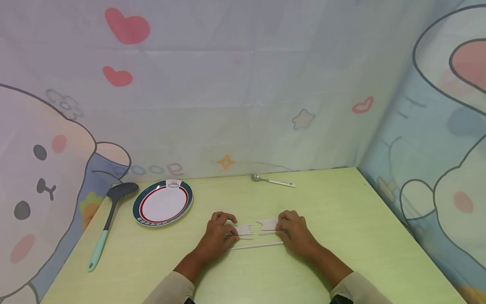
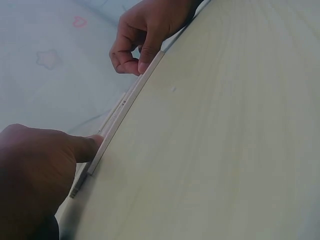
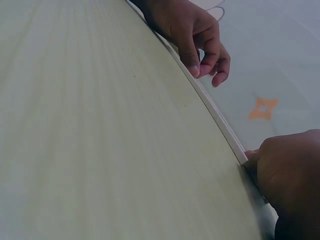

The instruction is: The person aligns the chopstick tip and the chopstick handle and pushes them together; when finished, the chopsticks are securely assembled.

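Note:
Two groups of thin pale sticks lie side by side on the table, a left group [image 1: 244, 230] and a right group [image 1: 267, 224], with a narrow gap between their ends. My left hand [image 1: 217, 237] is at the outer end of the left group, thumb and fingers pinching a stick there. At the right group's outer end, my right hand [image 1: 298, 236] pinches a stick in the same way, partly covering the group. One longer stick [image 1: 256, 245] lies nearer to me, crossing below both groups; its pale side [image 2: 125, 112] also shows in the left wrist view.
A white plate [image 1: 164, 204] with a dark green and red rim lies at the back left. Beside it is a slotted turner [image 1: 107, 223] with a mint handle. A small spoon [image 1: 271, 181] lies near the back edge of the table [image 1: 364, 236]. Printed cloth hangs behind.

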The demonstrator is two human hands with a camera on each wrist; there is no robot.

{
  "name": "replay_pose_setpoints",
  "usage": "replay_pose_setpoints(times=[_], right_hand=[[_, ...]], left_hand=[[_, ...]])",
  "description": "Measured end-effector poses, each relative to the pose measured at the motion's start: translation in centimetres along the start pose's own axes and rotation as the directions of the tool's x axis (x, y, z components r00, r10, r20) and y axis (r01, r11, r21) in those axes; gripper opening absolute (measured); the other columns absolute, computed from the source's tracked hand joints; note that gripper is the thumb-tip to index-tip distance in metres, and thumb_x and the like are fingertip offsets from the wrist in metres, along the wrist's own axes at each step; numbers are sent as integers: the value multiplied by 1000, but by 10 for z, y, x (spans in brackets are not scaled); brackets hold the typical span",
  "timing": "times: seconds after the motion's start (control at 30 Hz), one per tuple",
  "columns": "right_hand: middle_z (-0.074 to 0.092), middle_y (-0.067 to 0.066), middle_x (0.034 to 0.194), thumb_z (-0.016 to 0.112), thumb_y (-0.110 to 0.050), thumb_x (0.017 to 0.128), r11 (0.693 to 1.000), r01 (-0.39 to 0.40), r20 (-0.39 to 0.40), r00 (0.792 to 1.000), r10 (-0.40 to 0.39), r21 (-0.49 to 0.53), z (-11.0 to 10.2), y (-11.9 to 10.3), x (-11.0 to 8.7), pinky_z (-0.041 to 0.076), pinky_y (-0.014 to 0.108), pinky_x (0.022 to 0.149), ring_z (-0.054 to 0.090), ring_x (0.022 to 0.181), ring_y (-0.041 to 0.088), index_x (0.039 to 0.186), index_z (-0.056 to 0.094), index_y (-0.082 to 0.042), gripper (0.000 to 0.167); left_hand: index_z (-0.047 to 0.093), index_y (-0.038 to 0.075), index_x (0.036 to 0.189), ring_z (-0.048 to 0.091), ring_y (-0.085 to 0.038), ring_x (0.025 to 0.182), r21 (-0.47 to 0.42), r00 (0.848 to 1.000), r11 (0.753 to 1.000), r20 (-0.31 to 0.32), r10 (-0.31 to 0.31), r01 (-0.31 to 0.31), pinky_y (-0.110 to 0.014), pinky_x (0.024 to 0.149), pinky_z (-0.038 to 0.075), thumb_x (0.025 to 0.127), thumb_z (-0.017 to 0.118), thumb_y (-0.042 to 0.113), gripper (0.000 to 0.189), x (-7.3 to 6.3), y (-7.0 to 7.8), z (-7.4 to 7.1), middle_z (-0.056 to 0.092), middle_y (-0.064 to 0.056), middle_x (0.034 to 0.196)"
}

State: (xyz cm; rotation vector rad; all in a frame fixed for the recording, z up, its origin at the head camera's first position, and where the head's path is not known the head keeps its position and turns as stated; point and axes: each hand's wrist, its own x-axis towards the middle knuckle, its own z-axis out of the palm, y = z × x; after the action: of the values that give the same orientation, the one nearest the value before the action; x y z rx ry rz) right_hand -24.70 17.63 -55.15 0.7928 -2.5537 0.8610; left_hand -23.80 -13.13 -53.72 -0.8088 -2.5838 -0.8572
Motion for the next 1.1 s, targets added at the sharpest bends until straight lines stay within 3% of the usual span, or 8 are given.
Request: replay_pose_setpoints(times=[0.07,0.17,0.23,0.33,0.4,0.47,0.6,1.1], right_hand=[[63,-3,118,80,-10,98,1000,-25,23,999,25,8,0,-1,0,34,44,94,51,112,17,93,71,-21,15],[63,-2,121,76,-11,101,999,-35,26,999,35,7,0,-4,-1,34,47,97,52,115,19,97,68,-22,14],[64,-1,121,74,-12,103,1000,-26,15,1000,26,10,1,-6,-1,35,48,98,54,118,21,99,66,-22,14],[66,-2,118,71,-11,105,1000,-11,-4,1000,11,14,0,-10,-2,35,49,100,58,119,22,103,64,-22,12],[68,-3,114,69,-12,107,1000,-4,-18,1000,4,13,-1,-13,-2,36,50,100,61,116,21,105,64,-21,10],[69,-3,111,68,-13,107,1000,-6,-28,1000,6,10,-3,-16,-2,36,50,100,62,113,20,106,65,-20,8],[69,-5,109,70,-12,106,1000,-12,-22,1000,13,11,-5,-19,-1,38,49,100,62,111,17,106,65,-20,9],[71,-6,109,74,-7,102,1000,1,-24,1000,-1,21,-4,-20,-1,38,49,99,62,112,18,104,65,-21,16]], left_hand=[[77,14,85,51,-32,128,10,1000,1000,-3,19,-19,-53,98,42,92,87,7,14,0,0,-1,67,-5,126],[74,12,86,57,-28,120,13,995,996,-57,86,-85,-48,93,44,92,85,5,13,0,-2,0,69,-5,120],[72,11,89,61,-25,114,10,979,986,-120,164,-164,-42,91,46,94,81,4,12,0,-7,3,70,-5,115],[69,11,95,66,-17,100,17,963,977,-168,211,-212,-36,85,50,96,79,5,11,-1,-8,3,71,-1,106],[70,11,99,65,-14,92,16,969,982,-161,188,-188,-33,82,52,99,77,8,8,-1,-7,2,73,0,101],[71,11,101,65,-13,87,18,986,993,-121,114,-112,-33,80,53,100,77,13,6,-2,-2,-2,74,2,97],[73,11,104,68,-14,87,-3,998,1000,-61,24,-24,-33,82,58,102,76,13,4,-2,4,-5,77,0,97],[74,9,103,69,-12,85,-24,999,1000,-45,-1,0,-31,79,58,99,78,8,6,-3,8,-7,76,-1,96]])
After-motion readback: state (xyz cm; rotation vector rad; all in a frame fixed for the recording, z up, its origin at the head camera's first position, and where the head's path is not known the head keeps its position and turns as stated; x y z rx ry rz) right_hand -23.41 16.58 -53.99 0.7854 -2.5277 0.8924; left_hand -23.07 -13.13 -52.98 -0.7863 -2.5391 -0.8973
